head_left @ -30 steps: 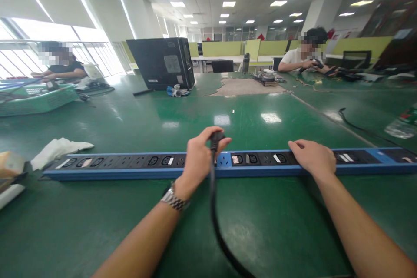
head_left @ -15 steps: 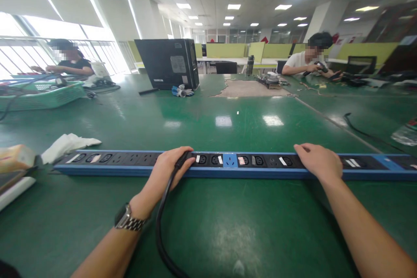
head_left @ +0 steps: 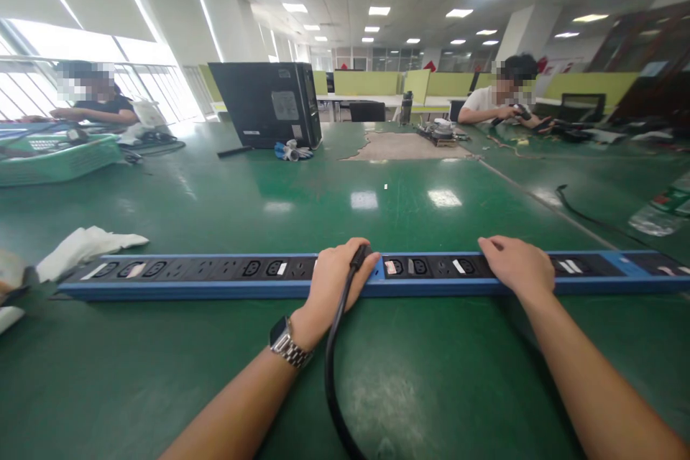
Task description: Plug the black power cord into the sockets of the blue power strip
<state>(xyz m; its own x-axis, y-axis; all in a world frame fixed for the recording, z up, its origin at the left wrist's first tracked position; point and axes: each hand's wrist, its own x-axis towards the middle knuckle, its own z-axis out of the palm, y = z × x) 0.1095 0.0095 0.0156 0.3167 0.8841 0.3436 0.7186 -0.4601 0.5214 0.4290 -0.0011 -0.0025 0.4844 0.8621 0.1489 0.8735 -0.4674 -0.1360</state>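
Observation:
A long blue-and-black power strip (head_left: 205, 290) lies across the table, sockets facing up, with white and pink stickers among them. My left hand (head_left: 331, 284) is closed around the black plug (head_left: 358, 256) of a thick power cord (head_left: 330, 366), over the sockets just left of the blue middle one. Whether the plug sits in a socket is hidden by my fingers. From the plug the cord curves down toward the bottom edge of the view. Farther right, my right hand (head_left: 520, 269) lies over the strip, its fingers curled against the top and far side.
Behind the strip stand a black computer case (head_left: 264, 104) and gloves (head_left: 294, 151). White tissue (head_left: 89, 248) lies by the strip's left end. A green basket (head_left: 59, 162) is at far left, a plastic bottle (head_left: 660, 212) at right. Two people sit across the table.
My left hand has moved right along the strip with the plug and cord, from left of the middle to beside the blue socket. My right hand stays at about the same place on the strip.

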